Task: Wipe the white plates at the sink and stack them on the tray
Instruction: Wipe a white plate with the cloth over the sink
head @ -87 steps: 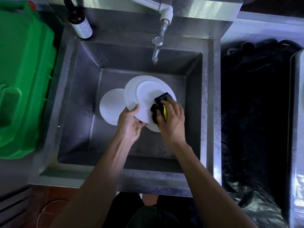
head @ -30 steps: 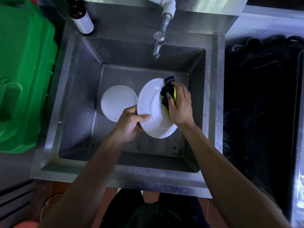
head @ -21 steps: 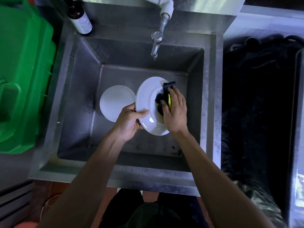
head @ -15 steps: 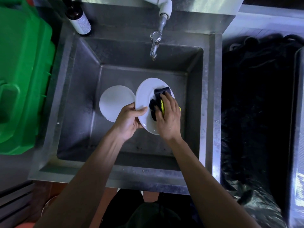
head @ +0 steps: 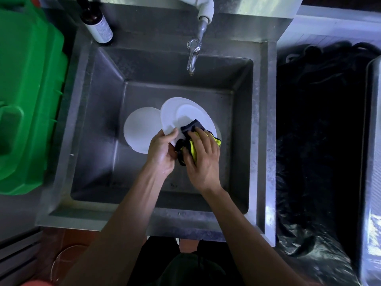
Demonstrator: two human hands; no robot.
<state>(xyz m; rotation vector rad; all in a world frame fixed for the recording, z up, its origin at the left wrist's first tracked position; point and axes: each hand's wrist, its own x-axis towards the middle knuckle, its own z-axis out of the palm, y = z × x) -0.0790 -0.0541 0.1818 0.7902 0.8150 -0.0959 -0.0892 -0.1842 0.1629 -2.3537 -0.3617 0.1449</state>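
Steel sink (head: 266, 129), square and deep, is taking up the middle of the view, with a tap (head: 192, 56) hanging over its back wall.

Green bin (head: 26, 96): large, plastic, standing just beside the sink on the left.

Black bag (head: 317, 141): dark crinkled plastic, filling the space to the right of the sink; its contents cannot be told.

Plate in hand (head: 171, 114): white, round, being held tilted above the sink floor, its face turned up toward the camera.

Second plate (head: 140, 129): white, lying flat on the sink floor, just left of the held plate and partly hidden behind its rim.

Left hand (head: 161, 152): its grip is closing on the lower left rim of the tilted plate, thumb lying across the face and fingers going behind.

Right hand (head: 204, 159): its grip is curling loosely round a cloth (head: 191, 139), pressing it against the lower part of the plate's face.

Cloth: dark grey with a yellow side, bunched under the right fingers and touching the plate.

Bottle (head: 97, 23): dark glass with a pale label, standing on the sink's back left corner.
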